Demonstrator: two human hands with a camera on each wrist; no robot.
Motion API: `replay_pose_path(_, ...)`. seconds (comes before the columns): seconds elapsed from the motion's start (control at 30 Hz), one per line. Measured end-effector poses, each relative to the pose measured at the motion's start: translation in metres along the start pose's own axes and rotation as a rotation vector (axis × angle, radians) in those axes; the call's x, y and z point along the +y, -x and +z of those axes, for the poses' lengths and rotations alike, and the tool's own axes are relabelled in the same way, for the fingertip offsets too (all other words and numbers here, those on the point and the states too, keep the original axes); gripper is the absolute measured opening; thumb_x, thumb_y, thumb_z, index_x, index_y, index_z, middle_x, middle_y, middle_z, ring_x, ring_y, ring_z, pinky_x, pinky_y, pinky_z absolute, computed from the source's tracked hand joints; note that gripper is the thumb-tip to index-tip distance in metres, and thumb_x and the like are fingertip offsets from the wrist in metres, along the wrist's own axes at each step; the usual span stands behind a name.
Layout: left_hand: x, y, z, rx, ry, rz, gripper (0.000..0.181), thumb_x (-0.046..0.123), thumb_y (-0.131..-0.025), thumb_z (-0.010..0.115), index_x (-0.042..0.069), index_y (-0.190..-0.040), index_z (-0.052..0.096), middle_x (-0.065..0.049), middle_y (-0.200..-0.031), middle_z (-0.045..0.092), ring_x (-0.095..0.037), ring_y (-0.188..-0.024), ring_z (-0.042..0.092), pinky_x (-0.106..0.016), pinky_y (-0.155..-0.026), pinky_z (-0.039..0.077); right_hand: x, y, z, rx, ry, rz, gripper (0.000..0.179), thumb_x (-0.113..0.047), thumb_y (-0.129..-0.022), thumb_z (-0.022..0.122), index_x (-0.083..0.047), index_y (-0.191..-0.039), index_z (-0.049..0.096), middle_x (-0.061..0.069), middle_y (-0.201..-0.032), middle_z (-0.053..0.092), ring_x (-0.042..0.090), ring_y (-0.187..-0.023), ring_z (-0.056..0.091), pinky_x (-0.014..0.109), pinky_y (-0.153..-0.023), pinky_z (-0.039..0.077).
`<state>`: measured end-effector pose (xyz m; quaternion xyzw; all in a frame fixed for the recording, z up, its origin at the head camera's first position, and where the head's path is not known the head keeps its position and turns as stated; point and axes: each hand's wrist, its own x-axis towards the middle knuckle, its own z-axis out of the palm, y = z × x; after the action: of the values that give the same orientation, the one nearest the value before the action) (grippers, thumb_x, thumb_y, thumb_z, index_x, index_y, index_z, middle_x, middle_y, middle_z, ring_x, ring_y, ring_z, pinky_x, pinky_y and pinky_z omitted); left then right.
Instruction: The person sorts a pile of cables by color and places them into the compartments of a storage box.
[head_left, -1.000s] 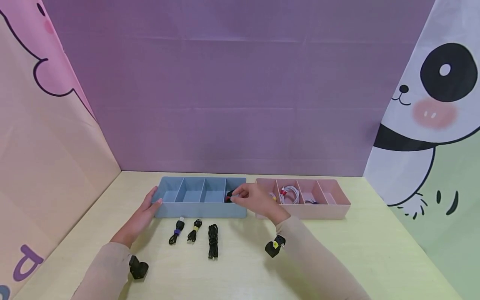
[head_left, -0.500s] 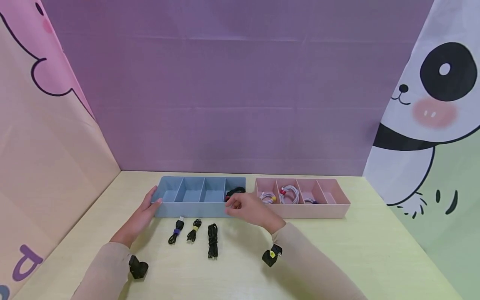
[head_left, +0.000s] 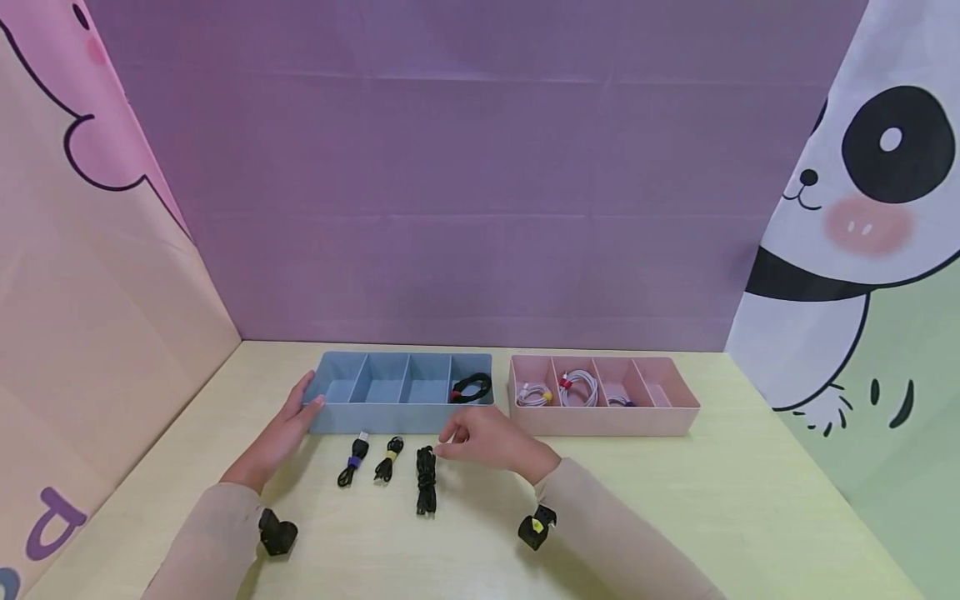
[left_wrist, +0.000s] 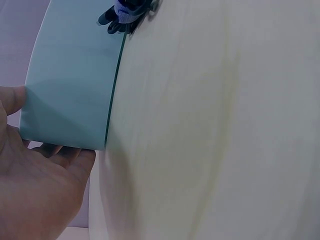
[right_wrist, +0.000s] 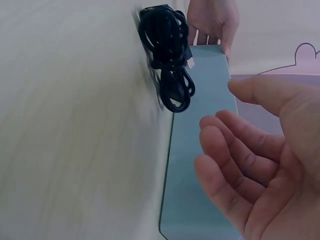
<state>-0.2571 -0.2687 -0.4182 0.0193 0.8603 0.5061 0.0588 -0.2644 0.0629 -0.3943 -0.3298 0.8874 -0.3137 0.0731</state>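
At the left end of the blue divided box (head_left: 401, 417), my left hand (head_left: 287, 421) holds on with its thumb over the rim and its fingers along the end wall, as the left wrist view shows too. My right hand (head_left: 491, 442) hovers in front of the box, fingers loosely bent with nothing between them. Close to its fingertips lies a long black cable bundle (head_left: 426, 483). Left of that are a black cable with a yellow tie (head_left: 389, 460) and one with a purple tie (head_left: 353, 462). A coiled black cable with a red tie (head_left: 472, 387) lies in the blue box's rightmost compartment.
A pink divided box (head_left: 607, 423) stands right of the blue one. In it are white cables, including one with a yellow tie (head_left: 534, 395) and one with a red tie (head_left: 579, 388). A purple backdrop (head_left: 480, 208) rises behind the table (head_left: 360, 558).
My right hand has left the blue box's rightmost compartment, with the coiled black cable lying there, and come forward and left toward the long black bundle. My left hand has stayed put.
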Motion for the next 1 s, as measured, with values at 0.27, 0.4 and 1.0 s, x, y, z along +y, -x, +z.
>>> replay_pose_path(0.27,0.0,-0.002,-0.001,-0.006,-0.01,-0.005,0.077,0.048,-0.109,0.03,0.014,-0.159,-0.017,-0.022,-0.163,-0.019,-0.049,-0.146,-0.016,-0.074,-0.11,-0.002,0.0,0.001,0.01,-0.035,0.006,0.014,0.017,-0.033,-0.09,0.076,-0.016,-0.089,0.075,-0.013,-0.072,0.066,0.001,-0.064,0.058,0.021,-0.061,0.048)
replay_pose_path(0.4,0.0,-0.001,-0.001,-0.003,-0.009,0.001,0.078,0.049,-0.108,0.031,0.014,-0.159,-0.016,-0.022,-0.163,-0.018,-0.049,-0.146,-0.015,-0.074,-0.11,-0.002,0.0,0.002,0.013,-0.055,-0.001,0.033,0.017,-0.034,-0.089,0.077,-0.018,-0.085,0.075,-0.015,-0.072,0.065,0.002,-0.064,0.058,0.021,-0.06,0.048)
replay_pose_path(1.0,-0.002,0.0,0.0,0.002,0.001,0.013,0.081,0.053,-0.107,0.031,0.015,-0.159,-0.016,-0.021,-0.164,-0.017,-0.048,-0.146,-0.016,-0.074,-0.11,-0.004,-0.005,0.002,0.028,-0.108,0.02,0.103,0.034,-0.047,-0.089,0.074,-0.017,-0.071,0.073,-0.011,-0.056,0.053,0.004,-0.052,0.041,0.02,-0.05,0.032)
